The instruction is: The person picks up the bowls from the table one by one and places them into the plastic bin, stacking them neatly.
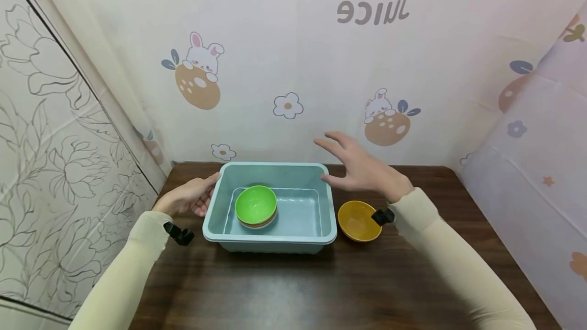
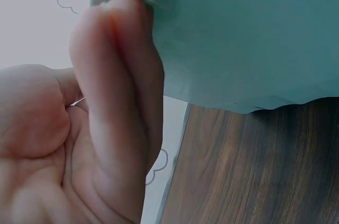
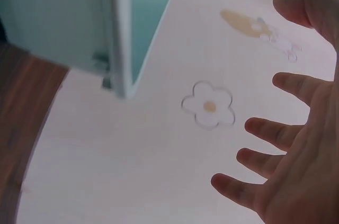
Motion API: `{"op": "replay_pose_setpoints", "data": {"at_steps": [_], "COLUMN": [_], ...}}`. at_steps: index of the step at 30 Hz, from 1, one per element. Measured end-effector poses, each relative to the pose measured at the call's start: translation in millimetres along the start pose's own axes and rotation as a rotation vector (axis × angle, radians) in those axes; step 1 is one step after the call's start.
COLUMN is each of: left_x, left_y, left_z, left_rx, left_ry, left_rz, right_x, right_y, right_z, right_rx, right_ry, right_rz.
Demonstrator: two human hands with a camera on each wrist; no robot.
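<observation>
A light blue-green plastic basin (image 1: 298,241) stands on the dark wooden table. Inside it, on the left, sits a stack of bowls with a green bowl (image 1: 256,205) on top; the rims of other bowls peek out underneath. My left hand (image 1: 191,196) grips the basin's left rim, the thumb at the top edge and the fingertips (image 2: 130,9) up under the lip. Raised above the basin's right rim, my right hand (image 1: 355,164) has its fingers spread and holds nothing. A yellow-orange bowl (image 1: 357,221) rests on the table right of the basin, below the right hand.
Behind the table (image 1: 284,294) hangs a pale cloth (image 1: 293,55) printed with rabbits, fruit and flowers. A panel with line-drawn flowers (image 1: 59,167) borders the left side, and more printed cloth (image 1: 532,182) borders the right.
</observation>
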State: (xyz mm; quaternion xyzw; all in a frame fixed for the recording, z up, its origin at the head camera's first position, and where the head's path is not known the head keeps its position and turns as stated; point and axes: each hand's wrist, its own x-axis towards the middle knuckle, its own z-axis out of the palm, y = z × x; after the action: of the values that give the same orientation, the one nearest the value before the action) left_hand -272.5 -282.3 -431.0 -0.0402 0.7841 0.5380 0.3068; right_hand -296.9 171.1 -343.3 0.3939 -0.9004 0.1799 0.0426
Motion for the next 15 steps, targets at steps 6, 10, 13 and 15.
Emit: {"op": "replay_pose_setpoints", "data": {"at_steps": [6,10,13,15], "left_x": [0.2,-0.2,-1.0,-1.3], "left_y": [0.0,0.4,0.5,0.5], "left_z": [0.0,0.6,0.8,0.7], "left_rx": [0.001,0.0,-0.004,-0.006], "left_ry": [0.003,0.005,0.002,0.0], "left_rz": [0.0,0.001,-0.001,-0.001], "right_x": [-27,-43,-54,-60], "right_y": [11,15,18,20], "right_z": [1,2,4,7], "right_rx": [-0.007,0.002,0.002,0.006], "right_ry": [0.053,0.078,0.082,0.081], "right_rz": [0.027,0.048,0.065,0.064]}}
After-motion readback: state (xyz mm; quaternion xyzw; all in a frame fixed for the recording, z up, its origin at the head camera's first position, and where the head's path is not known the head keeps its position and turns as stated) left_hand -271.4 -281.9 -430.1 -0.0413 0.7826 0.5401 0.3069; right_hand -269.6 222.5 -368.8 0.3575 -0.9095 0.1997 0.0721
